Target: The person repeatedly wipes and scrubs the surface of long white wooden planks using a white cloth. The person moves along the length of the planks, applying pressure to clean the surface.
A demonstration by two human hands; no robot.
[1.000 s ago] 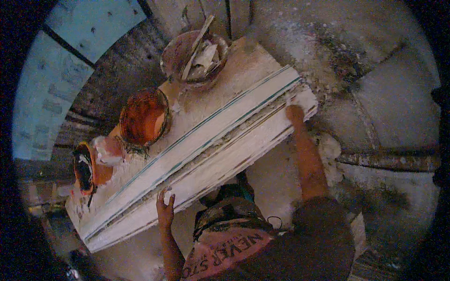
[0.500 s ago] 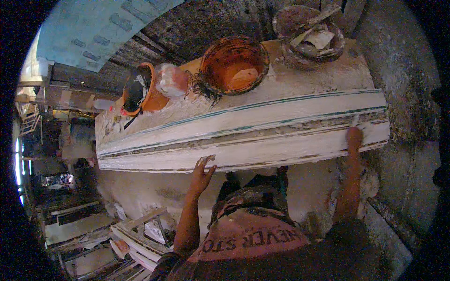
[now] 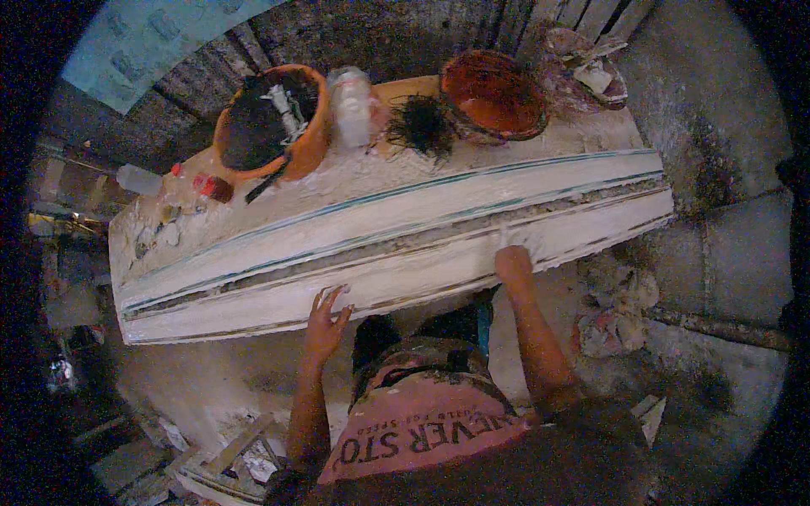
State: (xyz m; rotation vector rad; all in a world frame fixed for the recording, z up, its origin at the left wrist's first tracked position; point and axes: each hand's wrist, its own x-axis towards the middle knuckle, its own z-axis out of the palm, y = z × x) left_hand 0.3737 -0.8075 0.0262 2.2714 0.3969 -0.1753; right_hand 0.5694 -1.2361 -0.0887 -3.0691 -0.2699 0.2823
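Observation:
Across the bench lie two long plaster-coated strips: a far white strip (image 3: 405, 203) edged with green lines and a near white strip (image 3: 422, 276) edged with brown lines. A rough grey gap (image 3: 354, 261) runs between them. My left hand (image 3: 322, 327) is at the near strip's front edge, fingers apart and white at the tips, holding nothing. My right hand (image 3: 515, 266) is closed over the near strip, right of the middle. Something pale and blurred shows at its fingers; its kind cannot be made out.
Along the bench's back stand an orange tub (image 3: 315, 139) with dark contents, a cloudy plastic container (image 3: 353, 105), a dark fibre tangle (image 3: 419, 126), an orange-brown basin (image 3: 494, 94) and a plaster-crusted bowl (image 3: 612, 91). A red can (image 3: 212, 187) sits left. Plaster rubble (image 3: 620, 312) lies at right.
My right hand has moved left along the near strip, from its right end towards the middle. My left hand remains by the front edge. The view has shifted and turned.

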